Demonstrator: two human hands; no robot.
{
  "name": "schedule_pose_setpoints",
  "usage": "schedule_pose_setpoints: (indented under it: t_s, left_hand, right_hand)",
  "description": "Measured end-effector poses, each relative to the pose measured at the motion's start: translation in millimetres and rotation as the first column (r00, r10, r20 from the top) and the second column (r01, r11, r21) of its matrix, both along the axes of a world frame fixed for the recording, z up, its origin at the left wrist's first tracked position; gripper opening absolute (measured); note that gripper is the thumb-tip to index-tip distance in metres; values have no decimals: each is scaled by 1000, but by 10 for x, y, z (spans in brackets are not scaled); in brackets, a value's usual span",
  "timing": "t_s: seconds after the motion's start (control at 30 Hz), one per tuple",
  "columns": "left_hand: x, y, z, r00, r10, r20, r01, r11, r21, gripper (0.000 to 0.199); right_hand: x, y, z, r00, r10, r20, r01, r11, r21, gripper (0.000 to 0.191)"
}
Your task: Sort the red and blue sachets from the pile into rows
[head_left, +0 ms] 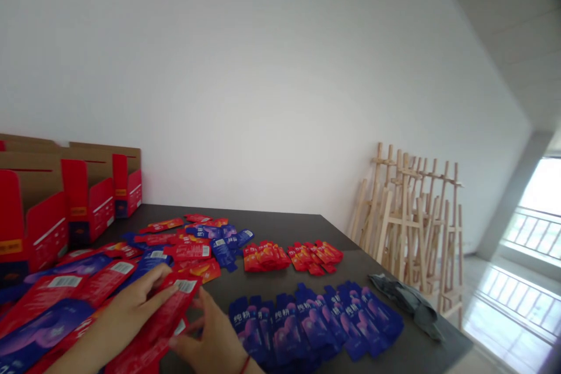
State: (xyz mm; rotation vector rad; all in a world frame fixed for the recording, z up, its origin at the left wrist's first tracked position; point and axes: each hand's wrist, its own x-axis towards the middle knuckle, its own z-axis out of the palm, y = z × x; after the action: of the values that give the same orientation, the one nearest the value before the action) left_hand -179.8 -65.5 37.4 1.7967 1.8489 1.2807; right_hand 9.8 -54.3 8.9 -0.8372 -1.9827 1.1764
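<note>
My left hand [142, 301] grips a red pouch [164, 315] near its top end, thumb on the face beside the white barcode label. My right hand [210, 333] is at the pouch's right edge, its thumb and fingers curved around that side; whether they pinch it is hard to tell. Under and left of my hands lies a loose heap of red pouches [107, 280] and blue pouches [48, 327]. Right of my right hand, blue pouches [307, 327] lie overlapped in a row, with two groups of red pouches [266, 256] [313, 256] behind them.
Open red cartons [46, 228] stand at the left on the dark table [272, 225]. A grey cloth [409, 301] lies by the table's right edge. Wooden easels [407, 216] lean by the white wall beyond it.
</note>
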Motion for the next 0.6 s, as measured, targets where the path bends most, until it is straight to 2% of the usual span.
schedule_pose_setpoints:
  t_s: [0.1,0.17,0.23,0.33,0.43,0.53,0.6]
  left_hand:
    - [147,38,-83,962,-160,223,164,986,-3,33]
    - [192,48,-137,950,-203,237,206,978,13,37]
    - [197,39,-153,962,-206,178,210,978,-2,36]
    - [182,-20,-109,983,-159,91,161,987,-15,32]
    - [194,-103,-55,999,-34,42,31,997,75,33]
    - [195,-146,-44,995,86,49,-93,983,158,35]
    - [161,-129,-54,989,128,80,-140,974,177,35]
  right_hand:
    - [-111,117,46,944,128,-306,-170,979,-114,43]
    - [-147,173,-2,933,140,-331,-197,970,-145,27]
    - [-137,198,-71,950,145,-276,-194,969,-156,18]
    - [-100,181,-150,949,190,-253,-246,946,-211,17]
    - [-98,148,-154,939,249,-238,-311,909,-279,26]
    - [-68,220,-38,955,263,-137,-293,909,-297,17]
    - [19,368,114,965,262,-31,-262,941,-214,14]
